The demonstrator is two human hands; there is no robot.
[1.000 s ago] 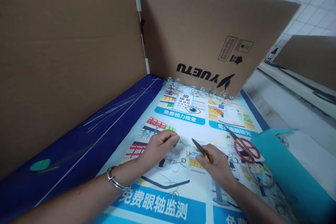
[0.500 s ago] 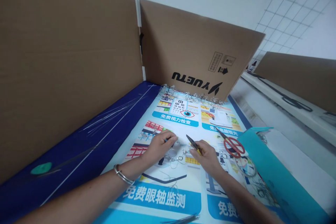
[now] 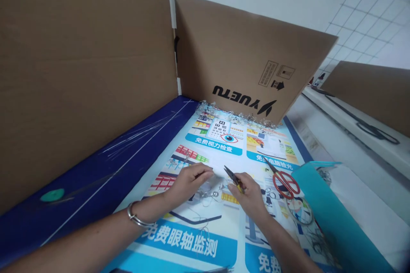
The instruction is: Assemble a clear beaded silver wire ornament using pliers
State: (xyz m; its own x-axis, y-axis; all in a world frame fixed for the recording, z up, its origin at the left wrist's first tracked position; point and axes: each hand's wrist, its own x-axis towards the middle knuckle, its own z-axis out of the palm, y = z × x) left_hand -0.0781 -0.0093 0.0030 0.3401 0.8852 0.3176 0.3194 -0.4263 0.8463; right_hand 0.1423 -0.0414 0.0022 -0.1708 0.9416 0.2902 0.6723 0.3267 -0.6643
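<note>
My left hand (image 3: 194, 181), a silver bangle on its wrist, is closed with thumb and forefinger pinched together; what lies between them is too small to make out. In my right hand (image 3: 249, 192) is a pair of needle-nose pliers (image 3: 233, 177) with dark jaws and yellow handles. Their tips point up and left towards the left fingers, a short gap away. Below and between the hands are thin wire strands (image 3: 202, 218) and small shiny round pieces (image 3: 215, 194). I cannot tell whether the wire hangs from the left hand or lies on the printed sheet (image 3: 222, 219).
Red-handled scissors (image 3: 286, 184) and a wire coil (image 3: 299, 211) lie right of my right hand, beside a teal folder-like sheet (image 3: 336, 213). Cardboard panels (image 3: 253, 47) stand behind and left. Wire pieces (image 3: 237, 117) line the far edge. A green object (image 3: 52, 195) lies left.
The view has shifted slightly. My left hand has moved a little left, away from the pliers. The pliers' jaws look slightly more parted, still in my right hand.
</note>
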